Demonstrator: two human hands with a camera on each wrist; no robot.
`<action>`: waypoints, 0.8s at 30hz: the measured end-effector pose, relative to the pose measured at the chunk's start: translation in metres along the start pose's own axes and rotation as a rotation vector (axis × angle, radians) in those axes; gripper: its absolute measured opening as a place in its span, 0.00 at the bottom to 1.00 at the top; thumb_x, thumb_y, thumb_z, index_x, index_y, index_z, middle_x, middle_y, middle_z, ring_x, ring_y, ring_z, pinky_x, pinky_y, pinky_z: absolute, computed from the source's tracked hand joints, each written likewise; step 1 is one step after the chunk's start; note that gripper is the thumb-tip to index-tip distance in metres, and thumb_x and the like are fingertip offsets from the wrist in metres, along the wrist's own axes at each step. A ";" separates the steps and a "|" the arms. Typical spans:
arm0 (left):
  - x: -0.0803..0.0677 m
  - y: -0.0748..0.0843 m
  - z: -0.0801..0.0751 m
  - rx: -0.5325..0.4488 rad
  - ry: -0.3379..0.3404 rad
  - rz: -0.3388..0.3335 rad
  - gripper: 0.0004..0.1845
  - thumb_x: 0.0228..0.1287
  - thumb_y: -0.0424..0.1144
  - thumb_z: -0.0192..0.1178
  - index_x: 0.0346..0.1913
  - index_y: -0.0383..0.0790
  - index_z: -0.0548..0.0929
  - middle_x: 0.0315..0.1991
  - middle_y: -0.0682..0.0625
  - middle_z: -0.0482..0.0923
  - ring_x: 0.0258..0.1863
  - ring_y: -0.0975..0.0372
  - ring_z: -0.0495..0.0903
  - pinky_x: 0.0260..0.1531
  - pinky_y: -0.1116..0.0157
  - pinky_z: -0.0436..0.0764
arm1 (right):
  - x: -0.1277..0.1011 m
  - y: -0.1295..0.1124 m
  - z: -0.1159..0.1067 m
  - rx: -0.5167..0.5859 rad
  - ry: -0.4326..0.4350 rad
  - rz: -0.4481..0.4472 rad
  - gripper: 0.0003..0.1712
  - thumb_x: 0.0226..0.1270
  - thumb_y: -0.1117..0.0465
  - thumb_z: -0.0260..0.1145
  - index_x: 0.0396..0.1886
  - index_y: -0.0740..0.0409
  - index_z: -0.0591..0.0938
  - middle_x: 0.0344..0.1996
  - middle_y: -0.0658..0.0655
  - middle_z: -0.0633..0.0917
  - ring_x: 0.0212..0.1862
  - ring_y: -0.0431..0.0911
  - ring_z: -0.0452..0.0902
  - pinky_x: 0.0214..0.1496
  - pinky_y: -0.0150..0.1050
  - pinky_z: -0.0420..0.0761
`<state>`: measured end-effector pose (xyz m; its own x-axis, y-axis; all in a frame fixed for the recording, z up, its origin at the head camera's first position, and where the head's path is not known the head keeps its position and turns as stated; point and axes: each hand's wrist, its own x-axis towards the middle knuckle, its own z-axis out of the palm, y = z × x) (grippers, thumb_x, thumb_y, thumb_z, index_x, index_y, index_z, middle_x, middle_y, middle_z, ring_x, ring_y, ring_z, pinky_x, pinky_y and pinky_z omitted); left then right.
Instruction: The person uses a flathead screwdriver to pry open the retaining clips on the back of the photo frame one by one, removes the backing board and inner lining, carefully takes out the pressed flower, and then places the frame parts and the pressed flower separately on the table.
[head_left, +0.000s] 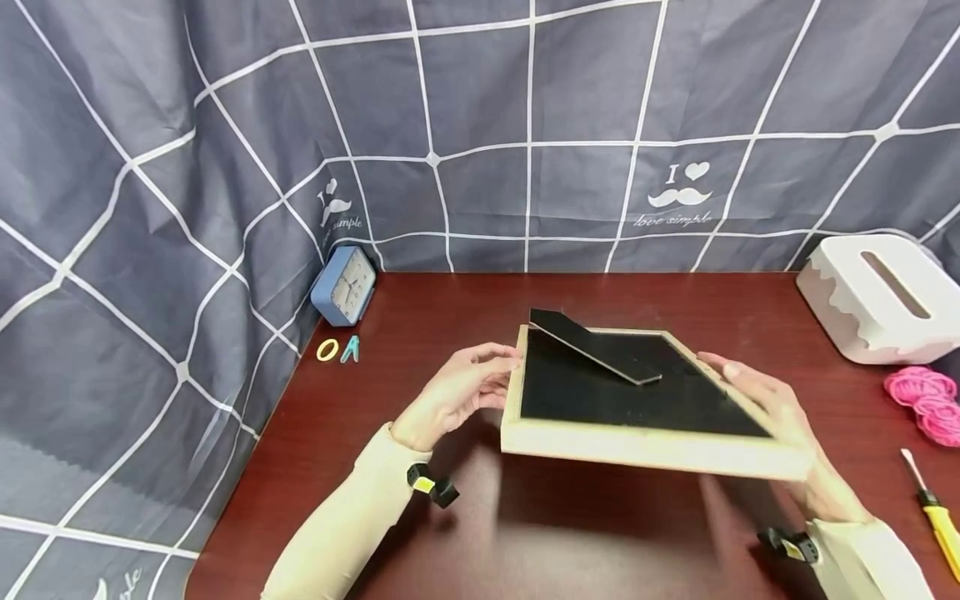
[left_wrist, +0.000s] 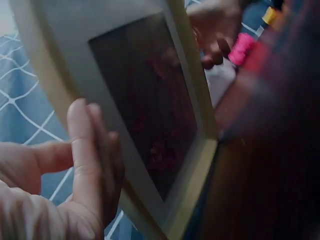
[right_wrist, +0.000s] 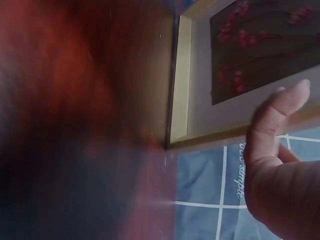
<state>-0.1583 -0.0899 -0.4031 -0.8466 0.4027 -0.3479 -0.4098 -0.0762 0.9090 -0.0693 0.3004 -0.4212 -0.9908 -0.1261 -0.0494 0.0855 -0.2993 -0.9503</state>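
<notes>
Picture frame (head_left: 600,408) held above the dark red tabletop (head_left: 435,304), between both hands. The near edge is plainly raised; whether the far edge touches anything cannot be told.

Left hand (head_left: 465,385): pinches the left side, fingers close together along the border in the left wrist view. Right hand (head_left: 776,412): grips the opposite side; some of its fingers are hidden, so their exact placing cannot be told. Gripping opposite sides presumably balances the load and leaves the back uncovered.

Orientation: black back upward, front turned down toward the tabletop. The front, seen in the wrist views, carries a print of pink blossoms (right_wrist: 245,42) within a pale border. The long axis appears to run left to right, hand to hand, though foreshortening limits certainty. The easel stand (head_left: 592,346) lies diagonally, one end projecting at the far left corner; the hinged end cannot be confirmed.

Surroundings: blue alarm clock (head_left: 347,286) at left; tissue box (head_left: 873,304), pink yarn (head_left: 921,386) and yellow-handled screwdriver (head_left: 942,533) at right, presumably set aside to leave the frame room.
</notes>
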 end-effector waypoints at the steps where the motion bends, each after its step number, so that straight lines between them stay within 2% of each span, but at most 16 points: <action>1: -0.002 -0.003 -0.001 0.028 -0.009 -0.007 0.14 0.77 0.32 0.65 0.61 0.36 0.85 0.30 0.54 0.87 0.25 0.66 0.85 0.28 0.71 0.92 | -0.005 -0.003 0.001 -0.021 0.022 0.099 0.25 0.91 0.63 0.49 0.63 0.34 0.88 0.48 0.42 0.95 0.45 0.37 0.94 0.42 0.35 0.96; 3: -0.004 -0.009 -0.004 0.081 -0.031 -0.007 0.17 0.76 0.32 0.66 0.64 0.35 0.84 0.30 0.53 0.88 0.25 0.64 0.87 0.29 0.68 0.94 | -0.005 0.000 -0.001 -0.070 0.060 0.147 0.21 0.90 0.61 0.52 0.60 0.35 0.87 0.46 0.42 0.95 0.42 0.38 0.95 0.41 0.37 0.97; 4: -0.004 -0.012 -0.006 0.105 -0.040 -0.005 0.19 0.76 0.32 0.67 0.66 0.35 0.84 0.29 0.52 0.88 0.25 0.63 0.88 0.30 0.67 0.95 | -0.004 0.004 -0.004 -0.097 0.084 0.199 0.17 0.89 0.60 0.55 0.60 0.36 0.86 0.44 0.42 0.95 0.41 0.40 0.95 0.40 0.39 0.97; 6: -0.004 -0.018 -0.008 0.141 -0.053 -0.003 0.23 0.76 0.32 0.67 0.71 0.36 0.81 0.29 0.51 0.89 0.25 0.62 0.89 0.32 0.64 0.96 | -0.004 0.009 -0.005 -0.259 0.137 0.268 0.13 0.88 0.55 0.59 0.64 0.42 0.81 0.38 0.39 0.93 0.37 0.39 0.94 0.38 0.39 0.97; 7: -0.004 -0.020 -0.009 0.154 -0.054 -0.003 0.26 0.75 0.32 0.67 0.73 0.37 0.79 0.29 0.50 0.89 0.25 0.61 0.90 0.33 0.63 0.97 | -0.002 0.010 -0.005 -0.343 0.149 0.293 0.15 0.87 0.53 0.60 0.67 0.47 0.79 0.37 0.37 0.92 0.36 0.38 0.92 0.39 0.37 0.96; 9: -0.003 -0.026 -0.012 0.175 -0.051 -0.001 0.30 0.76 0.31 0.67 0.77 0.35 0.75 0.30 0.48 0.90 0.25 0.61 0.90 0.35 0.60 0.97 | 0.000 0.012 -0.005 -0.527 0.156 0.332 0.27 0.86 0.48 0.61 0.74 0.58 0.74 0.39 0.36 0.90 0.37 0.34 0.89 0.41 0.32 0.93; 11: -0.002 -0.032 -0.013 0.195 -0.041 -0.013 0.31 0.76 0.31 0.66 0.78 0.32 0.73 0.31 0.46 0.91 0.25 0.60 0.91 0.36 0.59 0.98 | 0.002 0.013 -0.003 -0.718 0.149 0.346 0.39 0.85 0.44 0.62 0.79 0.68 0.68 0.45 0.39 0.90 0.39 0.30 0.84 0.41 0.28 0.88; 12: -0.001 -0.035 -0.014 0.206 -0.033 -0.017 0.30 0.76 0.31 0.66 0.77 0.29 0.72 0.31 0.45 0.91 0.26 0.60 0.91 0.36 0.58 0.98 | 0.003 0.013 -0.002 -0.770 0.145 0.351 0.41 0.85 0.44 0.62 0.80 0.70 0.67 0.48 0.44 0.90 0.40 0.30 0.82 0.42 0.27 0.86; 16: 0.001 -0.044 -0.014 0.240 0.004 -0.029 0.27 0.74 0.31 0.66 0.69 0.20 0.77 0.35 0.41 0.92 0.27 0.61 0.90 0.38 0.57 0.98 | 0.003 0.016 0.004 -0.902 0.144 0.323 0.40 0.84 0.45 0.63 0.78 0.73 0.70 0.56 0.64 0.90 0.41 0.29 0.81 0.41 0.26 0.84; 19: 0.002 -0.049 -0.011 0.246 0.031 -0.025 0.26 0.70 0.31 0.70 0.66 0.19 0.79 0.40 0.34 0.93 0.28 0.60 0.91 0.38 0.56 0.98 | 0.003 0.019 0.007 -0.972 0.146 0.283 0.38 0.84 0.48 0.64 0.76 0.74 0.73 0.57 0.72 0.89 0.42 0.33 0.84 0.39 0.26 0.84; 22: 0.005 -0.052 -0.010 0.256 0.048 -0.018 0.28 0.68 0.31 0.72 0.66 0.19 0.80 0.45 0.29 0.92 0.29 0.59 0.92 0.36 0.56 0.98 | 0.005 0.022 0.009 -1.032 0.132 0.247 0.36 0.84 0.51 0.64 0.75 0.76 0.73 0.62 0.77 0.86 0.48 0.47 0.90 0.41 0.26 0.84; 24: 0.006 -0.055 -0.010 0.272 0.059 -0.014 0.28 0.67 0.31 0.73 0.66 0.19 0.80 0.46 0.29 0.92 0.29 0.59 0.92 0.35 0.57 0.98 | 0.006 0.024 0.009 -1.046 0.119 0.237 0.35 0.84 0.53 0.63 0.75 0.77 0.72 0.63 0.79 0.85 0.55 0.60 0.90 0.43 0.28 0.84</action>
<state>-0.1445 -0.0920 -0.4572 -0.8632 0.3476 -0.3661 -0.3220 0.1795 0.9296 -0.0725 0.2839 -0.4415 -0.9696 0.0353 -0.2421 0.2000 0.6846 -0.7009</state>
